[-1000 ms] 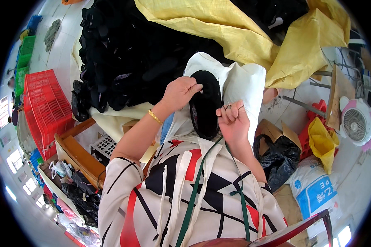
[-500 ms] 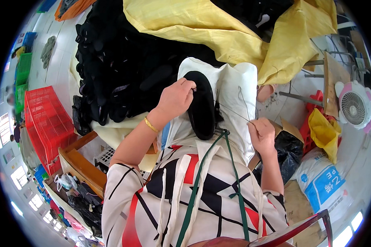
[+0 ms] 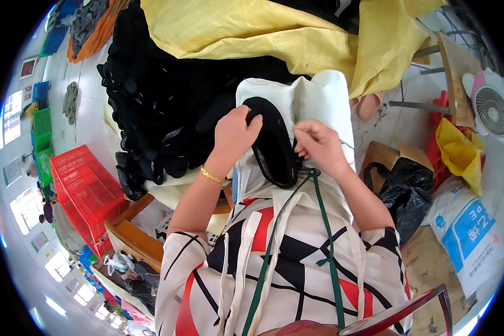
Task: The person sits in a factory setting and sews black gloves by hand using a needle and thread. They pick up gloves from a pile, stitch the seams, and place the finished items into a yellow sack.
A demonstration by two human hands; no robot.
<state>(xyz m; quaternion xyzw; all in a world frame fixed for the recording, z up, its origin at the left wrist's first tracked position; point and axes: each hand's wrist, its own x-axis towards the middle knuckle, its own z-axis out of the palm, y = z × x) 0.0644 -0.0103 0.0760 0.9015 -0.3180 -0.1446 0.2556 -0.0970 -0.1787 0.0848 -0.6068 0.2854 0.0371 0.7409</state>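
The left hand (image 3: 235,133) grips a black cloth shoe (image 3: 278,140) near its far end, with the fingers curled close on its left edge. The shoe is over the person's lap, in front of a white cloth (image 3: 326,101), and its long, round opening faces up. The end nearest the person is close to the patterned top (image 3: 288,263). The right hand (image 3: 321,147) is just beside the shoe's right edge, with the thumb and fingers pinched together; what is between them is too small to tell. A gold bracelet (image 3: 211,175) goes around the left wrist. Two green strings (image 3: 271,252) run down the front of the top. Past the left hand is a big, dark heap of black shoes (image 3: 151,95), and a yellow sheet (image 3: 246,33) lies over its far side. On the left, a red plastic basket (image 3: 89,196) is near a brown wooden drawer (image 3: 137,241). On the right, a black plastic bag (image 3: 406,193) sits in a cardboard box (image 3: 383,154). A white and blue sack (image 3: 467,229) lies near that box, and a pink and white fan (image 3: 491,106) is farther right.
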